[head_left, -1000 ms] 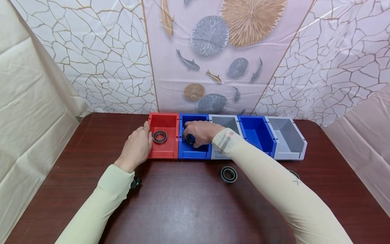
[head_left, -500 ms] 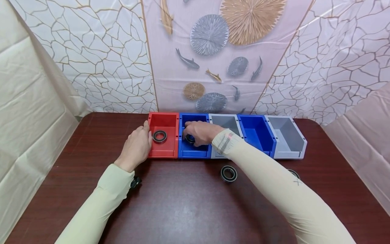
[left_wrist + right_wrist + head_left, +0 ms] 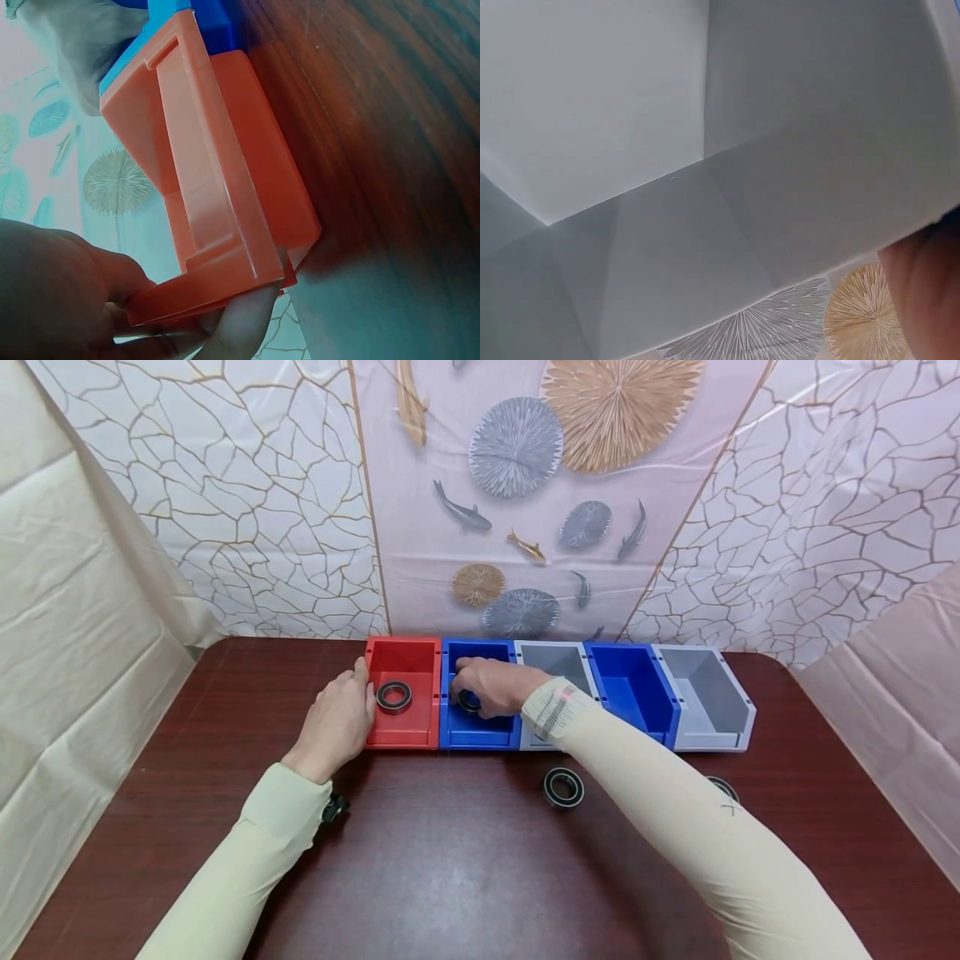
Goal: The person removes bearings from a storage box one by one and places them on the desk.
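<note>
My left hand (image 3: pixel 335 724) grips the left wall of a red storage bin (image 3: pixel 401 727), as the left wrist view shows with its fingers about the wall of that bin (image 3: pixel 225 157). A black-sealed ball bearing (image 3: pixel 393 696) lies flat on the red bin's floor. My right hand (image 3: pixel 495 685) reaches down into the neighbouring blue bin (image 3: pixel 480 739), fingers curled at a second bearing (image 3: pixel 468 701) there, partly hidden by the hand. In the right wrist view a grey bin (image 3: pixel 667 112) fills most of the picture, with a bit of the hand (image 3: pixel 930 289) at the right edge.
Rightward in the same row stand a grey bin (image 3: pixel 551 653), another blue bin (image 3: pixel 626 689) and a last grey bin (image 3: pixel 708 693). One bearing (image 3: pixel 563 788) lies on the brown table (image 3: pixel 450 877); another (image 3: pixel 723 787) shows partly behind the right sleeve. A patterned curtain (image 3: pixel 517 568) hangs behind.
</note>
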The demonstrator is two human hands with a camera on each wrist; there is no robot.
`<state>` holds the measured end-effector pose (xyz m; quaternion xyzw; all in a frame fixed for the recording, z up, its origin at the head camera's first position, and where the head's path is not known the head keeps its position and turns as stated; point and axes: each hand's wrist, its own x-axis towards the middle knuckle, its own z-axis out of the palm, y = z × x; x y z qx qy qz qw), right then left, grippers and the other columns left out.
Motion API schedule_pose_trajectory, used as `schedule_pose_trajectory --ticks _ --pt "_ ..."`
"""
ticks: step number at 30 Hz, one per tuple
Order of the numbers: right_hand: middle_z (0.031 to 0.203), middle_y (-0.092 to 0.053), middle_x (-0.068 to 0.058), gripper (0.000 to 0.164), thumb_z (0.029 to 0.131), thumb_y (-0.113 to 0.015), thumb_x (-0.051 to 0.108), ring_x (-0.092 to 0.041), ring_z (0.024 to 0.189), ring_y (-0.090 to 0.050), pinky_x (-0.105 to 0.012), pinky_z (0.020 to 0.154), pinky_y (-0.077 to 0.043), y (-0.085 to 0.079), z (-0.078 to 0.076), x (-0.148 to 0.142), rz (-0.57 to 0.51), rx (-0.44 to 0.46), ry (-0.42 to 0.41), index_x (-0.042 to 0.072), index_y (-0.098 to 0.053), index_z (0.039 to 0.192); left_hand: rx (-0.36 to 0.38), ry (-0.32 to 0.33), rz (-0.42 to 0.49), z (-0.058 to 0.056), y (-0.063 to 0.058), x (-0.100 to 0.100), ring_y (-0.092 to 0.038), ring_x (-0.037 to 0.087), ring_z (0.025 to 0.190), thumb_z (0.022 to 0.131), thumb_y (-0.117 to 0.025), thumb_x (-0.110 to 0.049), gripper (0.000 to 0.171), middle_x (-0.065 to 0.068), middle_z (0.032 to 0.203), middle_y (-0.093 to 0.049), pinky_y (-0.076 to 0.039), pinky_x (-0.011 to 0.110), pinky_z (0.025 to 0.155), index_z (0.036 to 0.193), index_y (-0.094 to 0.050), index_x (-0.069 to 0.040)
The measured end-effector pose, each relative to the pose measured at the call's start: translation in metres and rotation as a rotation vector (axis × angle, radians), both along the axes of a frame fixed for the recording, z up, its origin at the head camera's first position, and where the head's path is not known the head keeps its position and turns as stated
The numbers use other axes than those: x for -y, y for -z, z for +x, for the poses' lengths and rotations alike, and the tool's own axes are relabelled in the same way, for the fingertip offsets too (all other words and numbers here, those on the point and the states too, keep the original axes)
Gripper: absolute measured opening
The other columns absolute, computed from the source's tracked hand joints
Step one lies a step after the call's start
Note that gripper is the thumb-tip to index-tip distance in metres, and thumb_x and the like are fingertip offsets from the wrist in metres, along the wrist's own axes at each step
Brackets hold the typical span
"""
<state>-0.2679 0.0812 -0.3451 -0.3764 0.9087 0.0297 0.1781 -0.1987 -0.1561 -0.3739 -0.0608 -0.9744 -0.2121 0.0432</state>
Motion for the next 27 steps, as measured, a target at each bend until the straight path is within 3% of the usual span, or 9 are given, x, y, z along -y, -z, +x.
schedule_pose_trajectory --ticks 22,27 --pt "0.141 -0.061 -0.009 0.040 0.090 -0.075 0.008 -0.025 0.130 -0.056 -0.040 0.112 -0.048 -0.0049 0.0011 -0.0041 0.005 0.015 -0.084 0.017 -0.070 0.128 -0.040 0.000 -0.016 -0.0016 0.0020 -0.0014 -0.065 0.046 0.106 0.104 -0.048 -0.015 0.054 0.028 0.118 -0.062 -0.056 0.059 0.092 0.151 -0.038 0.009" --pt "0.137 -0.062 -0.008 0.040 0.089 -0.076 0.008 -0.024 0.126 -0.057 -0.039 0.111 -0.050 -0.0088 0.0040 -0.0047 0.004 0.019 -0.102 0.017 -0.070 0.128 -0.033 -0.004 -0.014 -0.0020 0.0023 -0.0009 -0.065 0.046 0.107 0.104 -0.048 -0.016 0.055 0.028 0.120 -0.062 -0.056 0.059 0.092 0.152 -0.037 0.009"
